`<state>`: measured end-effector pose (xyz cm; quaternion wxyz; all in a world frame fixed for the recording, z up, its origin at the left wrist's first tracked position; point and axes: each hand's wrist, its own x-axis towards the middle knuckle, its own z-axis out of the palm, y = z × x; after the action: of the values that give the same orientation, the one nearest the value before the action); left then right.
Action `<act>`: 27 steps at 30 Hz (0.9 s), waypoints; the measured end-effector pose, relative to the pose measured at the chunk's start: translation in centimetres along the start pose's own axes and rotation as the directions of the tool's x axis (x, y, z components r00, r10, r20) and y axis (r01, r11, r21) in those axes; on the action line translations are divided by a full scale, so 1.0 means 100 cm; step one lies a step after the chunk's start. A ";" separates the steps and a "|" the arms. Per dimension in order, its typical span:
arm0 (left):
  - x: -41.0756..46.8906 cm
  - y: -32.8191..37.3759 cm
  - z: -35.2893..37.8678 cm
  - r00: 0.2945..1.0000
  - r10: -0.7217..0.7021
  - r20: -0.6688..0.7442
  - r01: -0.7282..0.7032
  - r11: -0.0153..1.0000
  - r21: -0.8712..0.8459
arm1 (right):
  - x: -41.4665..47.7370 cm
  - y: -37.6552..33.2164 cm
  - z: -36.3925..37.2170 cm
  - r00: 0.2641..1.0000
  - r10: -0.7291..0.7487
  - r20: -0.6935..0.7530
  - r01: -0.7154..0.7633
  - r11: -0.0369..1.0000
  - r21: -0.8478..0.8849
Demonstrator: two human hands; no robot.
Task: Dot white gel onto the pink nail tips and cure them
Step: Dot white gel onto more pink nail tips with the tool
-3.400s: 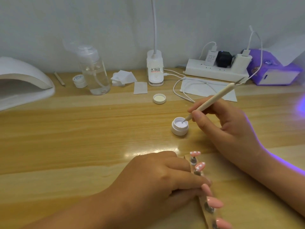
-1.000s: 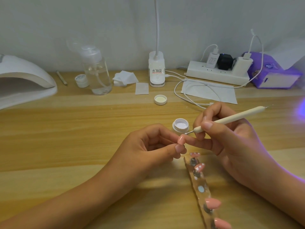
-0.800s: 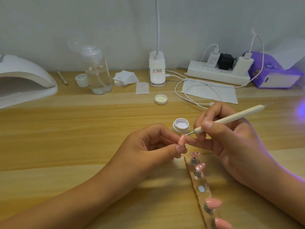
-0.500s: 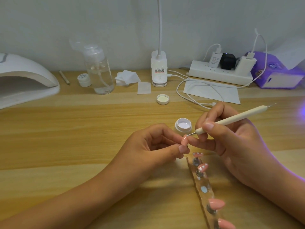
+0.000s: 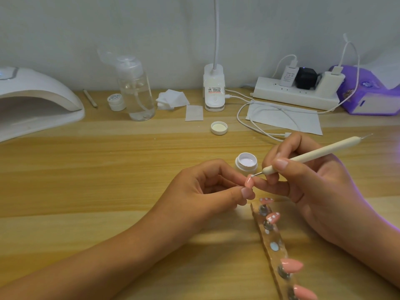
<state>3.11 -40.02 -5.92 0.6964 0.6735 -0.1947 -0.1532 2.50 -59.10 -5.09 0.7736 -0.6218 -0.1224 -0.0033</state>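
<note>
Pink nail tip [image 5: 314, 182] pinched in my left hand [image 5: 205, 191], just near-right of the gel pot [image 5: 246, 163], dotting tool [image 5: 313, 155] touching its upper end.
My right hand [image 5: 320, 191] grips the tool like a pen, one finger braced against my left hand. My worry: the tip is small and glossy, so pressing harder could twist it in my pinch and smear the wet dot. Dotted tips [image 5: 273, 217] wait on the holder strip [image 5: 275, 241], nearer me than the pot.

The wooden tabletop [image 5: 108, 169] carries a curing lamp [image 5: 32, 100], clear bottle [image 5: 138, 98] and power strip [image 5: 292, 97] at the back. Nearer sit a gel pot [image 5: 246, 163], lid [image 5: 219, 128] and holder strip [image 5: 270, 237].
</note>
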 end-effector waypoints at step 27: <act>0.000 0.000 0.000 1.000 -0.005 -0.005 0.005 1.000 0.003 | 0.000 -0.001 0.000 1.000 0.013 0.003 -0.013 1.000 0.007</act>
<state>3.09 -40.00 -5.94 0.6956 0.6753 -0.1915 -0.1529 2.50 -59.10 -5.03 0.7756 -0.6197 -0.1196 0.0029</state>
